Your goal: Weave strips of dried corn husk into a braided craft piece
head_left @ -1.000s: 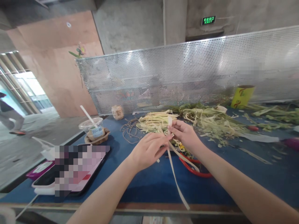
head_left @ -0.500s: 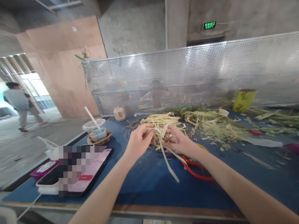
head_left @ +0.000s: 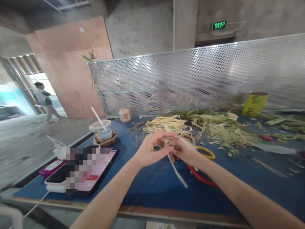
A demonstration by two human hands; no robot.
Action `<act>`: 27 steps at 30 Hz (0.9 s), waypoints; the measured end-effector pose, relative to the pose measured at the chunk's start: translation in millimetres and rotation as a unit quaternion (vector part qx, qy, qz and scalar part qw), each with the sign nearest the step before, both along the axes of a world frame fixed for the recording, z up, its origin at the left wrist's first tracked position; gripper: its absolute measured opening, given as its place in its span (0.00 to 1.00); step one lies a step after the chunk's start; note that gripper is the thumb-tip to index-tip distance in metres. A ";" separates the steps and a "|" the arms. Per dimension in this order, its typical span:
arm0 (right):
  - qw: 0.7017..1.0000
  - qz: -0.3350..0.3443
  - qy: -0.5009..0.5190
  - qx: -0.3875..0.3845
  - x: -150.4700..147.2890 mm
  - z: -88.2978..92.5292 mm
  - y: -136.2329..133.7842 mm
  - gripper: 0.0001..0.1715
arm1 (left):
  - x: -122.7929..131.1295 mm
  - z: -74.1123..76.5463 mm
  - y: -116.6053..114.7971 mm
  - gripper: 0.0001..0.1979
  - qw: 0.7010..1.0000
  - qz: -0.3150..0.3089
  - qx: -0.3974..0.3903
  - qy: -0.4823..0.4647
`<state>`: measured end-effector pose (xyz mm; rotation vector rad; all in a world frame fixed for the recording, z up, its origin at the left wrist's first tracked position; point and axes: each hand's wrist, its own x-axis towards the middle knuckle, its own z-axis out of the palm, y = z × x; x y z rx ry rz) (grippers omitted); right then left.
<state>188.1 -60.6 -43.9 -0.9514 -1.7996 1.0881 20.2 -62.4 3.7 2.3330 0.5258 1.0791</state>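
My left hand (head_left: 153,149) and my right hand (head_left: 187,151) meet above the blue table, fingers curled and touching. Between them they grip a pale, flat plant strip (head_left: 177,173), like a dried husk or leaf strip. Its long tail slants down toward me, and a short end (head_left: 166,128) sticks up behind the fingers. Exactly where the fingertips pinch it is hidden. Under my right forearm lie a red loop (head_left: 201,178) and a yellow ring (head_left: 209,152), both partly covered. Just beyond my hands rests a pile of pale yellow-green strips (head_left: 166,122).
Left are a phone (head_left: 56,175), a tablet (head_left: 102,173) and a straw cup (head_left: 103,133). Brown twine (head_left: 135,132) lies behind my left hand. Green leaf scraps (head_left: 219,125) and a yellow can-like container (head_left: 254,103) are right. A perforated metal screen (head_left: 166,76) stands behind; a person (head_left: 46,100) walks far left.
My hands have come together around the strip, the left fingers now over the right ones. The view has shifted slightly. The person at far left has walked further right.
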 end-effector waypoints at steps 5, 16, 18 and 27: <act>0.996 0.025 0.085 -0.020 -3.5 4.0 -6.3 0.26 | -4.3 -1.1 4.0 0.18 0.994 0.014 0.113 -0.007; 0.989 0.039 0.143 0.004 1.8 13.4 -8.5 0.27 | -2.2 -8.2 12.2 0.15 0.984 0.133 0.102 0.062; 0.991 0.016 0.130 0.016 2.5 13.8 -8.1 0.26 | -2.1 -9.1 13.7 0.17 0.990 0.119 0.057 0.039; 0.991 -0.084 0.054 0.094 5.4 7.8 0.9 0.12 | 2.1 -12.9 21.6 0.25 0.986 0.017 -0.167 0.007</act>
